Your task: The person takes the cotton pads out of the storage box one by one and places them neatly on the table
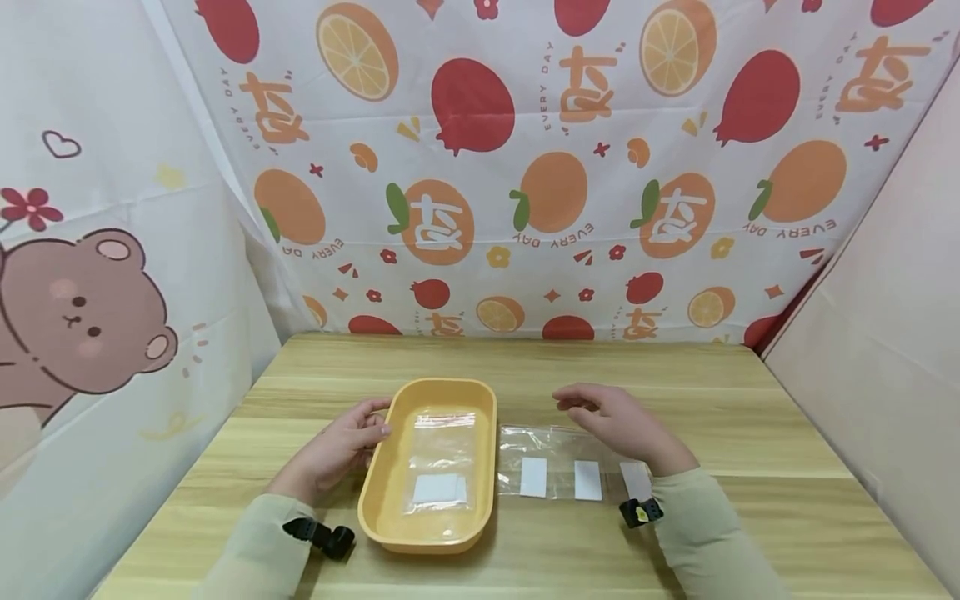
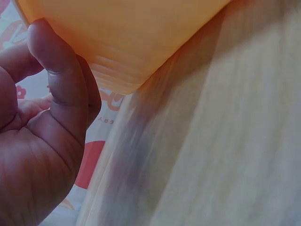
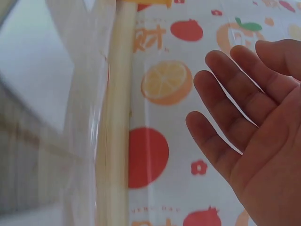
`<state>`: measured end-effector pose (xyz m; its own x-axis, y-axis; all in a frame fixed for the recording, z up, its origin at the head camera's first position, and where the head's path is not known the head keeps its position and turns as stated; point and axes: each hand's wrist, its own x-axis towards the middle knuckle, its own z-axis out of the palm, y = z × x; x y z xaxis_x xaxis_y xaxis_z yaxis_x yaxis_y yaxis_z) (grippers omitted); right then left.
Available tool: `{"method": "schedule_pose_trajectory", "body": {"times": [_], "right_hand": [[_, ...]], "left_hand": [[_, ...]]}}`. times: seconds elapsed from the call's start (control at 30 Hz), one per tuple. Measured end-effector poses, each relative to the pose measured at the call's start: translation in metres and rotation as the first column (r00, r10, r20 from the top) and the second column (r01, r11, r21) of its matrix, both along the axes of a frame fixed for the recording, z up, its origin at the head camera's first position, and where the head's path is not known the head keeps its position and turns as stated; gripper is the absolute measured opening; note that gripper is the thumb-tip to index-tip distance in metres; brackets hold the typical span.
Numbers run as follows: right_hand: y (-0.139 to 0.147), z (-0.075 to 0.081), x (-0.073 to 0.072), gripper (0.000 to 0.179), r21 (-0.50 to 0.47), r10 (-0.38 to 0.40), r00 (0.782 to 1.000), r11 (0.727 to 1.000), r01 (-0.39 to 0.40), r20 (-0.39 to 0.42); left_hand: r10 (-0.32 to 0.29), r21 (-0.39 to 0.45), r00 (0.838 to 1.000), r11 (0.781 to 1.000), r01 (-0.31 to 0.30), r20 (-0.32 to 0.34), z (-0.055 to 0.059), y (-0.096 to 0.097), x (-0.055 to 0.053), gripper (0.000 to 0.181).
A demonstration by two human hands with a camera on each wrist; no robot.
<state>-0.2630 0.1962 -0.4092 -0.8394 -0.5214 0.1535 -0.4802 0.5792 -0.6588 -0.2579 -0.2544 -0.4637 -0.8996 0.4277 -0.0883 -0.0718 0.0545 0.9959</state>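
My left hand (image 1: 341, 447) grips the left rim of a yellow-orange plastic tray (image 1: 384, 504), thumb on top of the edge. In the left wrist view, the fingers (image 2: 66, 89) curl against the tray's outer wall (image 2: 127, 42). Inside the tray lies a clear zip bag (image 1: 442, 446) with white rectangular pieces (image 1: 438, 489) near its lower end. To the tray's right, overlapping clear bags (image 1: 555, 442) lie in a row, with three white rectangles (image 1: 534, 477) showing. Above these bags hovers my right hand (image 1: 618, 417), holding nothing, its fingers loosely extended and apart in the right wrist view.
A light wood-grain table (image 1: 750, 467) carries everything. Fruit-printed cloth (image 1: 480, 208) hangs along its back edge, a bear-printed cloth (image 1: 82, 317) on the left and a plain pale one (image 1: 892, 317) on the right. Black straps (image 1: 322, 537) circle both wrists.
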Motion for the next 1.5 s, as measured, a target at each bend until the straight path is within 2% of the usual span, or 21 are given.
{"method": "schedule_pose_trajectory", "body": {"times": [0.3, 0.53, 0.77, 1.07, 1.3, 1.5], "right_hand": [[-0.038, 0.0, -0.004, 0.031, 0.01, 0.04, 0.999, 0.999, -0.04, -0.037], [-0.065, 0.006, -0.006, 0.032, 0.038, 0.074, 0.995, 0.997, -0.072, -0.071], [-0.088, 0.007, -0.01, 0.033, 0.043, 0.117, 0.989, 0.993, -0.114, -0.089], [-0.113, 0.002, -0.017, 0.035, 0.067, 0.159, 0.983, 0.986, -0.153, -0.087], [-0.131, -0.002, -0.021, 0.036, 0.125, 0.147, 0.987, 0.982, -0.138, -0.064], [-0.146, -0.005, -0.025, 0.036, 0.187, 0.166, 0.982, 0.971, -0.148, -0.087]], "left_hand": [[0.01, -0.017, 1.0, 1.0, -0.01, 0.002, -0.001, 0.0, -0.001, 0.059], [0.036, -0.039, 0.999, 0.999, -0.036, 0.013, 0.0, -0.001, -0.001, 0.059], [0.012, -0.012, 1.0, 1.0, -0.012, 0.001, 0.0, -0.001, -0.002, 0.06], [0.001, 0.005, 1.0, 1.0, -0.001, 0.002, -0.002, 0.0, -0.003, 0.061], [-0.002, 0.003, 1.0, 1.0, 0.002, -0.004, -0.003, 0.0, -0.004, 0.061], [-0.005, 0.001, 1.0, 1.0, 0.005, -0.008, -0.003, 0.0, -0.003, 0.062]]}}
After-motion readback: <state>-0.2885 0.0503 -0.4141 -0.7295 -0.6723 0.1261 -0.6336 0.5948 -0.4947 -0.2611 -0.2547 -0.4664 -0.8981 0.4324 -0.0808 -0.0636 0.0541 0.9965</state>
